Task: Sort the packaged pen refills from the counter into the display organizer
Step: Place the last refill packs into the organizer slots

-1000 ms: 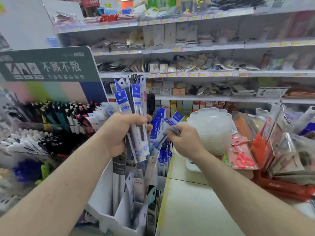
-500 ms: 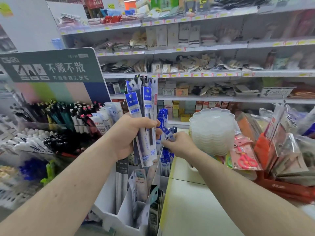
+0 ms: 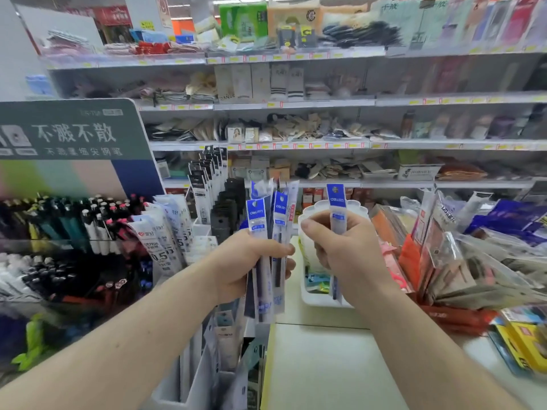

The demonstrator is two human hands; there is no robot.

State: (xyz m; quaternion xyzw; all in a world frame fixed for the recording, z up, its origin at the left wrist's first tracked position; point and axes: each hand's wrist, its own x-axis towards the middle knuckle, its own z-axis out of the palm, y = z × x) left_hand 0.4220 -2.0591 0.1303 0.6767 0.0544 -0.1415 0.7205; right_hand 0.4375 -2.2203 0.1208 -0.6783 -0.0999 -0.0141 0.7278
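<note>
My left hand (image 3: pixel 251 264) grips a bundle of several blue-topped pen refill packets (image 3: pixel 268 232) upright, in the middle of the view above the display organizer (image 3: pixel 201 380). My right hand (image 3: pixel 343 250) holds a single blue-topped refill packet (image 3: pixel 336 202) upright, just to the right of the bundle and apart from it. The white organizer stands below the left hand, its slots filled with more packets. Black-topped refill packets (image 3: pixel 207 179) stand in its rear rows.
A pen display with a green sign (image 3: pixel 71 128) fills the left. A white scalloped basket (image 3: pixel 310 294) sits behind my right hand. Piled packaged goods (image 3: pixel 461 255) crowd the right of the pale counter (image 3: pixel 325 365). Store shelves (image 3: pixel 296 143) run across the back.
My right hand rose from the organizer's blue packets and moved right, now holding one packet upright. The left hand kept its bundle; the camera tilted up.
</note>
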